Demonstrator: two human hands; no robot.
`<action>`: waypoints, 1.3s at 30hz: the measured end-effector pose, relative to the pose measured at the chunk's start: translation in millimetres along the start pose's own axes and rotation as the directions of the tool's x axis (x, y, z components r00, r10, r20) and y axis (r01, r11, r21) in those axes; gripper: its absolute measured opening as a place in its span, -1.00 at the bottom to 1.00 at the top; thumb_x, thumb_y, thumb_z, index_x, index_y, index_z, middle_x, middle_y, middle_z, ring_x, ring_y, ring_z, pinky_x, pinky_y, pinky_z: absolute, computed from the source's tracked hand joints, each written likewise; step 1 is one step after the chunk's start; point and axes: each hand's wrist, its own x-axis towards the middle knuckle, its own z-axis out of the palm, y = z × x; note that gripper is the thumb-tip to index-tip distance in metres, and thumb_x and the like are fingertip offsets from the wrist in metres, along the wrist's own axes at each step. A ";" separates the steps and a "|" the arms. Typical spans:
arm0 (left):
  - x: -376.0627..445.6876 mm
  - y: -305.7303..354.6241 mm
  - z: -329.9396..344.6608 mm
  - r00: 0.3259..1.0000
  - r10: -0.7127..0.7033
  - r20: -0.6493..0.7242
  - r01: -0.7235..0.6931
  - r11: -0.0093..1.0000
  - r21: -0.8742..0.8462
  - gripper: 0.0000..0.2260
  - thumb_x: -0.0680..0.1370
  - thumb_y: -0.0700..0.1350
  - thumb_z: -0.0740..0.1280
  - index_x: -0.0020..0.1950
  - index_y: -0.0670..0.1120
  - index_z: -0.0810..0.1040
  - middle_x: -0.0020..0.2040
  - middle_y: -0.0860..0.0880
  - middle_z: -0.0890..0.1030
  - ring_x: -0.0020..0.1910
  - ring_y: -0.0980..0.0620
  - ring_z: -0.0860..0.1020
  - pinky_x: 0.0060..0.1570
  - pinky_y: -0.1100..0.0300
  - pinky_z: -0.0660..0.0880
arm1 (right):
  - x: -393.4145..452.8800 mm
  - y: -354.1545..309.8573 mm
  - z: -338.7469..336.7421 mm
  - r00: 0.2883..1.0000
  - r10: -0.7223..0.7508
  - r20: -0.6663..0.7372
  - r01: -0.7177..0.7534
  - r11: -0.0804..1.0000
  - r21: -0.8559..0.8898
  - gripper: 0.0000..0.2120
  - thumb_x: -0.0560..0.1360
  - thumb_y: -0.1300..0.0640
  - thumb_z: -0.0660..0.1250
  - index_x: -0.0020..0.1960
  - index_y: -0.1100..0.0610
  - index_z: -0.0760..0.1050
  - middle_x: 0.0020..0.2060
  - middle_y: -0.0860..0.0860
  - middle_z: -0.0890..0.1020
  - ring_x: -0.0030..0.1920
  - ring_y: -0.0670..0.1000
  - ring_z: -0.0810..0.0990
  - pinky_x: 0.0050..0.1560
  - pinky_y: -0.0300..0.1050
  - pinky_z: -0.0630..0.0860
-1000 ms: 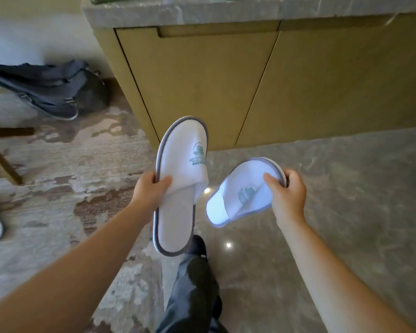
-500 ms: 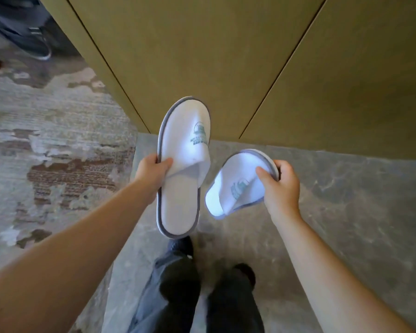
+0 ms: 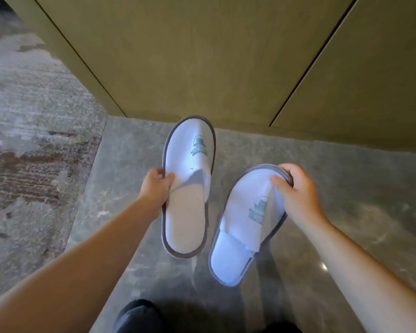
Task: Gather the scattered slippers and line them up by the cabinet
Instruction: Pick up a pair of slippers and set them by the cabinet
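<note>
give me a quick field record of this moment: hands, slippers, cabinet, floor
left hand: grips the left slipper at its side edge, thumb on top
right hand: pinches the right slipper at its toe end
slippers: white, grey trim, green logo; neither clearly set down yet
cabinet: tan doors, just ahead of both slippers
floor: grey stone under the slippers; patterned carpet to the left

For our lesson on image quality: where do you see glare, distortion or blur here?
Head view: a small glare spot on the glossy floor; wide-angle bending slants the cabinet seams; the slippers' logos are too soft to read.
</note>
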 end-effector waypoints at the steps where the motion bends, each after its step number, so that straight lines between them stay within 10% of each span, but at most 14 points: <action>1: 19.0 -7.4 5.1 1.000 0.005 -0.002 -0.005 1.000 -0.008 -0.75 0.52 -0.14 0.23 0.16 -0.19 0.38 0.01 -0.21 0.50 -0.04 -0.15 0.49 0.07 -0.14 0.48 | 12.3 12.7 9.2 1.000 0.003 0.005 -0.003 1.000 -0.004 -0.87 0.47 0.25 0.25 0.01 0.14 0.46 -0.21 -0.08 0.48 -0.17 -0.06 0.43 -0.31 -0.40 0.32; 7: 99.1 -25.9 36.0 0.996 0.078 0.045 -0.075 0.996 -0.054 -0.90 0.52 -0.22 0.22 -0.17 -0.14 0.50 -0.15 -0.19 0.50 -0.23 -0.10 0.46 -0.13 0.04 0.40 | 68.4 55.5 46.1 0.999 0.037 0.004 -0.037 0.999 0.034 -0.76 0.48 0.25 0.25 0.14 0.18 0.48 -0.04 -0.01 0.50 0.01 -0.02 0.44 0.02 -0.12 0.33; 12: 113.5 -28.0 30.5 0.995 0.094 0.025 -0.096 0.988 0.125 -0.53 0.51 -0.13 0.26 0.39 -0.19 0.24 0.33 -0.26 0.41 0.28 -0.20 0.41 0.20 0.01 0.33 | 72.5 64.5 47.2 0.994 0.108 -0.025 -0.107 0.994 0.035 -0.74 0.47 0.27 0.26 0.16 0.21 0.47 0.02 0.08 0.54 0.03 0.01 0.46 0.05 -0.12 0.35; 17: 84.9 -58.4 28.7 0.890 0.414 0.190 -0.443 0.694 0.568 -0.28 0.39 0.02 0.40 0.45 -0.07 0.12 0.49 -0.16 0.16 0.45 -0.15 0.15 0.37 -0.01 0.14 | 78.1 77.6 54.1 0.980 0.159 -0.117 -0.157 0.987 0.022 -0.70 0.44 0.24 0.30 0.17 0.20 0.45 0.11 0.14 0.54 0.03 -0.01 0.44 0.03 -0.15 0.33; 22: 59.1 -107.0 48.8 0.865 0.320 0.386 -0.488 0.355 0.798 0.06 0.24 0.30 0.39 0.43 0.11 -0.31 0.51 -0.09 -0.25 0.50 -0.16 -0.15 0.44 -0.08 -0.03 | 89.7 77.9 58.7 0.963 0.219 -0.155 -0.202 0.972 0.119 -0.75 0.46 0.23 0.27 0.13 0.23 0.44 0.05 0.18 0.55 0.00 0.04 0.48 -0.12 -0.23 0.37; 27: 63.1 -113.3 48.2 0.847 0.307 0.433 -0.502 0.198 0.842 0.02 0.27 0.35 0.33 0.43 0.07 -0.31 0.48 -0.11 -0.34 0.48 -0.23 -0.23 0.43 -0.17 -0.13 | 72.7 84.2 63.3 0.960 0.247 -0.129 -0.254 0.966 -0.041 -0.59 0.46 0.10 0.29 0.26 0.21 0.35 0.27 0.18 0.44 0.25 0.12 0.41 0.17 -0.11 0.32; 39: 57.0 -117.4 40.4 0.794 0.415 0.444 -0.578 0.292 0.762 -0.15 0.31 0.21 0.39 0.46 0.02 0.03 0.52 -0.19 -0.10 0.48 -0.25 -0.07 0.41 -0.16 0.09 | -26.3 106.1 126.4 0.929 0.336 -0.156 -0.361 0.915 -0.180 -0.07 0.23 0.01 0.52 0.41 0.15 0.07 0.35 0.19 0.30 0.32 0.22 0.30 0.28 0.13 0.31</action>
